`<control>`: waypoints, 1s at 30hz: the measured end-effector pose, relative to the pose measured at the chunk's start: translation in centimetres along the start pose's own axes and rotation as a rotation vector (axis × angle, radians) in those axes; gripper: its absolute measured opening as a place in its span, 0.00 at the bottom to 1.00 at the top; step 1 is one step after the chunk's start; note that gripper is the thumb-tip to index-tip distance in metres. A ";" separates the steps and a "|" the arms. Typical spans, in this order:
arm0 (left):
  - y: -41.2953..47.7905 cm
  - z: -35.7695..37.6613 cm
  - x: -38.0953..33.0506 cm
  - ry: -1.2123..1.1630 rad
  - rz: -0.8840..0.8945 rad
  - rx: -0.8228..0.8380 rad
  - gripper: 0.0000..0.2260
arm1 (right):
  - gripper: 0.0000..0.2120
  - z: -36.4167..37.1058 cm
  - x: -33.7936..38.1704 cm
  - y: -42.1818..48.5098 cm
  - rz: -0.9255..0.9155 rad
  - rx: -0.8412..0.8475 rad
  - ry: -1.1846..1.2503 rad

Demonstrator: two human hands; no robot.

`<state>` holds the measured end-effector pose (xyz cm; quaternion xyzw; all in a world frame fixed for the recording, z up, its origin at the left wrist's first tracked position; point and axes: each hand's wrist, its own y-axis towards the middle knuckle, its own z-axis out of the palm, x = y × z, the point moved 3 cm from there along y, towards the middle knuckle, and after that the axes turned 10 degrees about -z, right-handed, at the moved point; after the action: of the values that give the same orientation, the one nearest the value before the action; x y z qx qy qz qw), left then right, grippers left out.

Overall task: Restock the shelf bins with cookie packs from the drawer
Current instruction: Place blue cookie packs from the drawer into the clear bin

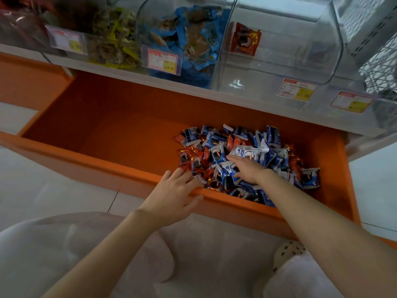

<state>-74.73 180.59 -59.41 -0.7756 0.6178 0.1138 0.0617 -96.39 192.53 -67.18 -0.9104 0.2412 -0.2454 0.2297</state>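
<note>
Cookie packs (268,151), red ones and blue ones, lie in a heap at the 3 o'clock end of the orange drawer (107,130). Your right hand (247,168) lies flat on the heap, fingers straight. Your left hand (171,190) is spread wide at the heap's 8 o'clock edge, over the drawer's front wall, with its fingertips touching red packs. At 12 o'clock, above the drawer, stand clear bins. One bin (300,50) holds a single red pack (246,39).
</note>
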 end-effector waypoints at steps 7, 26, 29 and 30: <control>0.2 0.0 -0.1 -0.018 -0.013 0.030 0.15 | 0.40 0.2 -0.6 0.7 0.035 0.008 -0.289; -0.1 -1.8 -1.9 0.139 -0.102 0.334 0.30 | 0.20 -4.5 -0.8 -12.0 0.225 -0.524 0.011; 1.0 -2.3 -2.6 0.155 -0.124 0.404 0.20 | 0.20 -5.1 -2.0 -13.4 0.242 -0.558 0.147; 1.7 -2.4 -2.9 0.137 -0.133 0.421 0.20 | 0.20 -5.2 -2.5 -13.9 0.250 -0.570 0.197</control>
<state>-76.73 182.37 -56.29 -0.7906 0.5781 -0.0750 0.1875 -96.66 203.11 -56.50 -0.8732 0.4313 -0.2248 -0.0303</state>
